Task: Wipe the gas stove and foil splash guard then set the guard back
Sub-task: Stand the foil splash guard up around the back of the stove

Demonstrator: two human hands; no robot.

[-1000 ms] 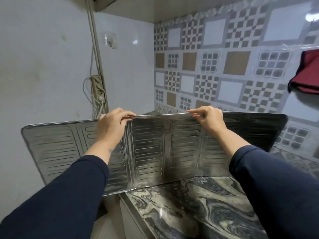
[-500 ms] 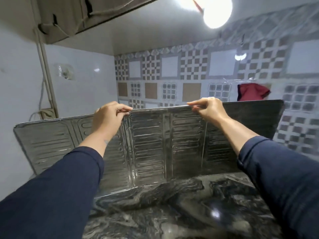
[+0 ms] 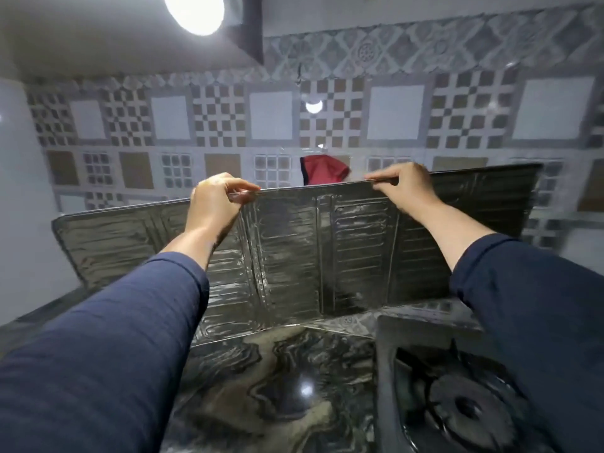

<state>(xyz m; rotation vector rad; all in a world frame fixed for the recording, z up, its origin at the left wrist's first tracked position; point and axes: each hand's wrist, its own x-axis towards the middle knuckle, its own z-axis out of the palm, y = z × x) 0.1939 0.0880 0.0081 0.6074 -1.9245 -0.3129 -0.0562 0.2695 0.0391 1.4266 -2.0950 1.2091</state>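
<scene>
Guard: the foil splash guard point(image 3: 327, 250) stands upright on the marble counter point(image 3: 277, 380), left of and behind the gas stove point(image 3: 457, 403), in front of the tiled wall point(image 3: 271, 116).
Left hand point(image 3: 212, 204): fingers pinching the guard's top edge.
Right hand point(image 3: 405, 188): fingers pinching the same edge, further right.
Doing it well: likely the set-back step — keep the grip light so the thin foil doesn't crease, fold the side panels around the stove.
Hidden: the sleeves cover the guard's lower corners and part of the stove — the whole view is blurred.
</scene>
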